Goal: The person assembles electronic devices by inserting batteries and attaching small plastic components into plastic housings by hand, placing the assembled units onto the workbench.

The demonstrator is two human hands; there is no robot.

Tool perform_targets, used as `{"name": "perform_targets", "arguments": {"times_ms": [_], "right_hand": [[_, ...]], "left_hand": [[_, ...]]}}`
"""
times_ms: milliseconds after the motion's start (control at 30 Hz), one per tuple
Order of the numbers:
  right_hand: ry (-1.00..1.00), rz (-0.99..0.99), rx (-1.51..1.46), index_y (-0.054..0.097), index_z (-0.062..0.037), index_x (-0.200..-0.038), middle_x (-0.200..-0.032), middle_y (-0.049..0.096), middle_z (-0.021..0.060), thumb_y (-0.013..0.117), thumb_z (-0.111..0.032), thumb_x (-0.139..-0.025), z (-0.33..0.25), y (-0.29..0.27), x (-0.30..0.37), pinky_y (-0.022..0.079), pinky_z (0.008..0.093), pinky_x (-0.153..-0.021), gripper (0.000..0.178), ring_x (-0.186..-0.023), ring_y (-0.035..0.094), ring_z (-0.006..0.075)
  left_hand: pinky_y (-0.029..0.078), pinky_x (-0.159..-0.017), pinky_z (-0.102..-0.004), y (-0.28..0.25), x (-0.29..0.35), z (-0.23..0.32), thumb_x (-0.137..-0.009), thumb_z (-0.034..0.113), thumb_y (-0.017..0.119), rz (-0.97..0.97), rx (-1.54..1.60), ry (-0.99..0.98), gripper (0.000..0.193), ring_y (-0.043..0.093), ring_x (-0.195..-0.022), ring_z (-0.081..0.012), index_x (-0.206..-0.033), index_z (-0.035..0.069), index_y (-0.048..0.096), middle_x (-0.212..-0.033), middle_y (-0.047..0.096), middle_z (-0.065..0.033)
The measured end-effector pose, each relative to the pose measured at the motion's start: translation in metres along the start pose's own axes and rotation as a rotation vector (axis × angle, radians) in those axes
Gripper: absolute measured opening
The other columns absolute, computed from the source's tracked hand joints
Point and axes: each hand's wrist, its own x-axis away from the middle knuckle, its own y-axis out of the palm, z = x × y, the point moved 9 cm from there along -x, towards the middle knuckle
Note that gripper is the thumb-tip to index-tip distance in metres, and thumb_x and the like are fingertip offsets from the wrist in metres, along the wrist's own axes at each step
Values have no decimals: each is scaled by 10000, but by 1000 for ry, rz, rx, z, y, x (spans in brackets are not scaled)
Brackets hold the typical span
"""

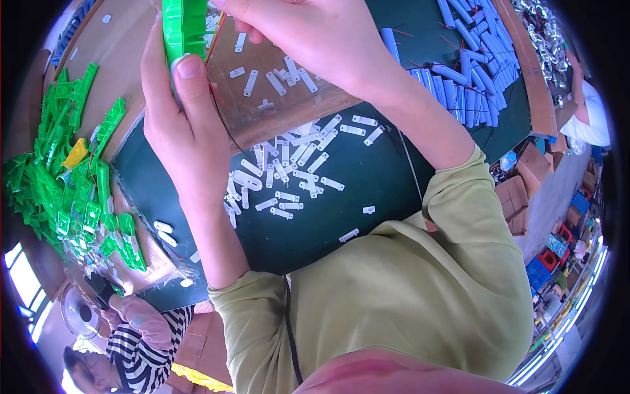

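Observation:
At the top of the head view, my left hand [180, 98] grips a bright green plastic casing [182, 29], the thumb pressed on its lower end. Thin red, yellow and black wires [214, 41] hang beside the casing. My right hand [295, 33] is curled in close to the casing's right side, its thumb and fingertips partly cut off by the upper edge. What it pinches does not show clearly. Below both hands lie many small white plastic pieces [305, 154], loosely heaped on the dark green tabletop [328, 217] and scattered over a brown board [226, 108].
Green plastic casings [65, 157] are piled at the left, with a yellow piece [76, 153] among them. Blue cylindrical cells with wires [469, 79] lie at the far right, by a wooden edge [531, 72]. Another person in striped sleeves [147, 338] works at lower left.

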Motion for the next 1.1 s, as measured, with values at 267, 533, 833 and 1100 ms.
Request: {"name": "perform_targets", "arguments": {"times_ms": [267,533,833,1100], "right_hand": [[-541,240,465,549,-36,-767,-635,602,97,594,-135,-810,7,28,18,461,367,-493,117,-560,593,276],[-581,198,597,495,-56,-760,-627,558,74,598,-120,-798,8,49,30,462,365,-485,127,-572,596,259],[-803,260,744,537,-72,-786,-654,532,51,654,-68,-743,-5,54,52,424,330,-469,125,-567,562,211],[-147,358,1372,586,39,-766,-719,600,235,551,-199,-846,0,-153,18,472,448,-605,254,-674,598,379]], "left_hand": [[448,-788,-262,14,2,-25,-1011,324,304,-38,423,-248,433,560,-885,-126,-1270,14,460,-1042,576,-92],[322,-980,-306,8,4,-27,-1011,324,293,79,537,-239,439,471,-1102,-166,-1296,12,409,-1181,522,-85],[425,-828,-268,12,6,-36,-938,158,451,-29,689,-333,405,518,-949,-120,-1313,21,381,-1078,536,-52],[519,-561,-325,2,-6,-17,-897,99,414,-144,663,-289,340,580,-709,-179,-1226,22,383,-903,565,-129]]}}
